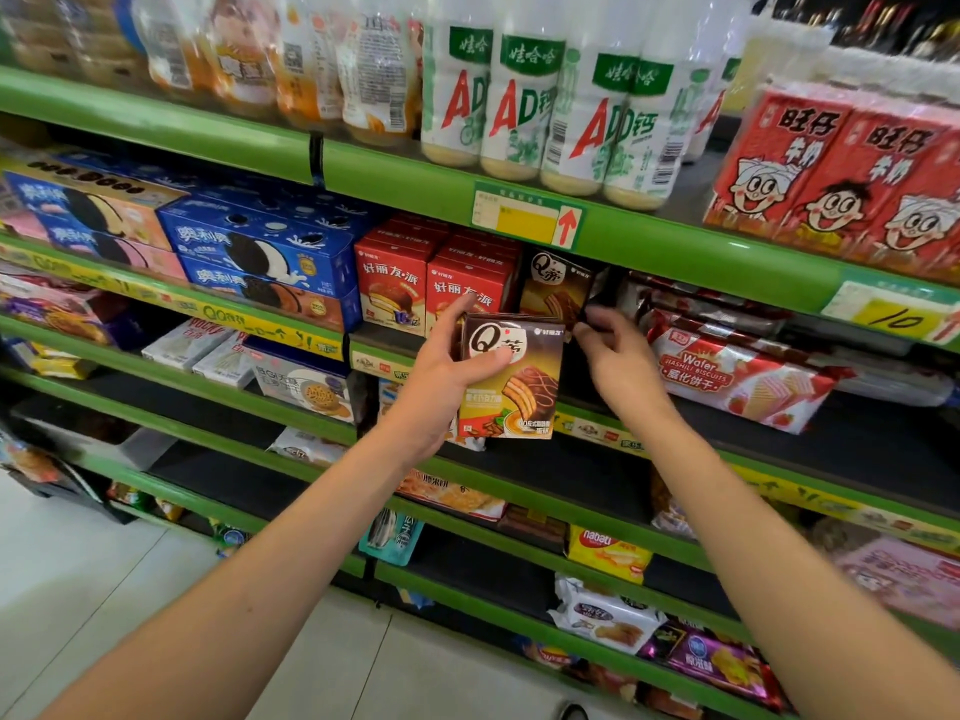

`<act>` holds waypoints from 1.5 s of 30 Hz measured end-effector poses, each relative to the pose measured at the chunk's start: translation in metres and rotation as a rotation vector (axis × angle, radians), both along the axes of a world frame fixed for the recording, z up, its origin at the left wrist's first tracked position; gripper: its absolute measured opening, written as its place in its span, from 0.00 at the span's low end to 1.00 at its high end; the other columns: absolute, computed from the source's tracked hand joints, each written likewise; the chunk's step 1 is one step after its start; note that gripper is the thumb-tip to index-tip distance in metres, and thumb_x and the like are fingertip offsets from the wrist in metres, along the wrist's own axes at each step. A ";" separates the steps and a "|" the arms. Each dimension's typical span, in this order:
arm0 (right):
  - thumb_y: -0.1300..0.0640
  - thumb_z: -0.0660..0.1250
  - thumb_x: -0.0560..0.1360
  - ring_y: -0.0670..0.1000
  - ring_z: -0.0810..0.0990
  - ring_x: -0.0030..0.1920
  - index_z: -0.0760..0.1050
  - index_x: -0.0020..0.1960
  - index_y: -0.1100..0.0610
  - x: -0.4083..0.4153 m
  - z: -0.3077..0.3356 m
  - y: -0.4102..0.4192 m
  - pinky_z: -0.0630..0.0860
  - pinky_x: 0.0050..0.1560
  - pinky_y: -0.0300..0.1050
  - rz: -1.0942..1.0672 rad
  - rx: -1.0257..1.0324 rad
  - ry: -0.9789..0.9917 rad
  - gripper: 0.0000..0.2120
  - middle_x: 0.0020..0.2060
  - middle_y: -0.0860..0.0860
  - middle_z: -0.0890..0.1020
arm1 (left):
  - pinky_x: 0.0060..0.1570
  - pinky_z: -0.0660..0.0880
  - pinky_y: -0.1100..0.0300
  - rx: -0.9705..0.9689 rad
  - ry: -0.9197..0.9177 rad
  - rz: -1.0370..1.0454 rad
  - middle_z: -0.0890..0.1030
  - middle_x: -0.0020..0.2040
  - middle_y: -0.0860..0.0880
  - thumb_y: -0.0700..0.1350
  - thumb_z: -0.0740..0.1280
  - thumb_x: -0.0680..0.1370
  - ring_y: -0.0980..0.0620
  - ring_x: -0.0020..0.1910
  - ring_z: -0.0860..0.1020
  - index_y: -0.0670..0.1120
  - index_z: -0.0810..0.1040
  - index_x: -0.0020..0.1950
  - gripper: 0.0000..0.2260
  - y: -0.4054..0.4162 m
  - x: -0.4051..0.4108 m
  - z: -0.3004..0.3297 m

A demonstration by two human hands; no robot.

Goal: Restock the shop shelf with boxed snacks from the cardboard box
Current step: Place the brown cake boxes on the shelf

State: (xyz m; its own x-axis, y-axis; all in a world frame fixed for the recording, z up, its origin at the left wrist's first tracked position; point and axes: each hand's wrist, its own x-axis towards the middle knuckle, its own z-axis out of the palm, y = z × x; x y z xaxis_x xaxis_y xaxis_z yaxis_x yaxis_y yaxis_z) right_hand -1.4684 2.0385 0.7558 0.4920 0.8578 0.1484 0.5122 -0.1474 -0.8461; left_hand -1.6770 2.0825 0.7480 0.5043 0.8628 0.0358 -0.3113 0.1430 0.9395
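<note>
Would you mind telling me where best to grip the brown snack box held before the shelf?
Probably across the brown snack box's narrow upper sides, coming from the left as the left hand does: it stands upright, front facing out.

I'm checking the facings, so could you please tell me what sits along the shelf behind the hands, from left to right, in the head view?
Blue Oreo boxes → red pie boxes → brown Q cake box on the shelf → wafer biscuit packs.
</note>
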 end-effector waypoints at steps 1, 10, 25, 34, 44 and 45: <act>0.33 0.60 0.75 0.46 0.78 0.59 0.75 0.61 0.36 -0.007 0.002 -0.019 0.74 0.54 0.46 0.080 0.004 0.091 0.18 0.53 0.41 0.81 | 0.53 0.80 0.47 0.011 0.002 0.011 0.76 0.67 0.45 0.44 0.77 0.68 0.43 0.57 0.82 0.69 0.74 0.62 0.29 0.000 0.000 -0.002; 0.41 0.79 0.61 0.45 0.81 0.58 0.68 0.70 0.51 -0.007 -0.001 -0.051 0.75 0.65 0.52 0.354 -0.105 0.146 0.42 0.57 0.46 0.83 | 0.62 0.73 0.64 0.222 0.099 0.000 0.70 0.68 0.65 0.48 0.73 0.73 0.68 0.65 0.72 0.62 0.62 0.75 0.34 -0.004 0.026 0.006; 0.48 0.78 0.68 0.55 0.77 0.63 0.66 0.69 0.53 0.015 -0.014 0.009 0.69 0.55 0.44 -0.057 -0.133 -0.187 0.34 0.63 0.53 0.78 | 0.69 0.69 0.48 0.322 0.587 0.045 0.59 0.77 0.45 0.43 0.65 0.79 0.44 0.73 0.66 0.50 0.56 0.79 0.31 0.004 0.059 -0.001; 0.46 0.73 0.72 0.59 0.75 0.64 0.63 0.72 0.53 0.012 -0.009 0.033 0.72 0.61 0.52 -0.108 -0.191 -0.273 0.33 0.65 0.55 0.76 | 0.50 0.70 0.58 0.372 0.678 -0.021 0.64 0.73 0.45 0.45 0.63 0.77 0.47 0.59 0.74 0.52 0.56 0.80 0.31 0.016 0.074 0.002; 0.51 0.71 0.75 0.56 0.76 0.64 0.66 0.69 0.57 0.022 -0.009 0.065 0.67 0.56 0.41 -0.054 -0.173 -0.146 0.27 0.64 0.56 0.77 | 0.62 0.69 0.52 0.373 0.726 -0.063 0.64 0.74 0.43 0.39 0.59 0.78 0.42 0.67 0.70 0.48 0.63 0.77 0.26 0.031 0.089 0.009; 0.50 0.71 0.75 0.55 0.76 0.64 0.66 0.69 0.57 0.023 -0.009 0.067 0.67 0.56 0.41 -0.052 -0.170 -0.140 0.26 0.64 0.55 0.77 | 0.63 0.69 0.52 0.363 0.733 -0.061 0.65 0.73 0.42 0.38 0.59 0.78 0.42 0.67 0.69 0.46 0.65 0.76 0.24 0.033 0.090 0.010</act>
State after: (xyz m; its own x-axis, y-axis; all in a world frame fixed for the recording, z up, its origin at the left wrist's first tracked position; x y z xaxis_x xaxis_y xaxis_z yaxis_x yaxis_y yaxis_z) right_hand -1.4450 2.1058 0.7464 0.5214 0.8501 0.0740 0.6111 -0.3114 -0.7278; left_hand -1.5867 2.1156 0.7577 0.5540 0.8311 -0.0491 0.3982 -0.2127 0.8923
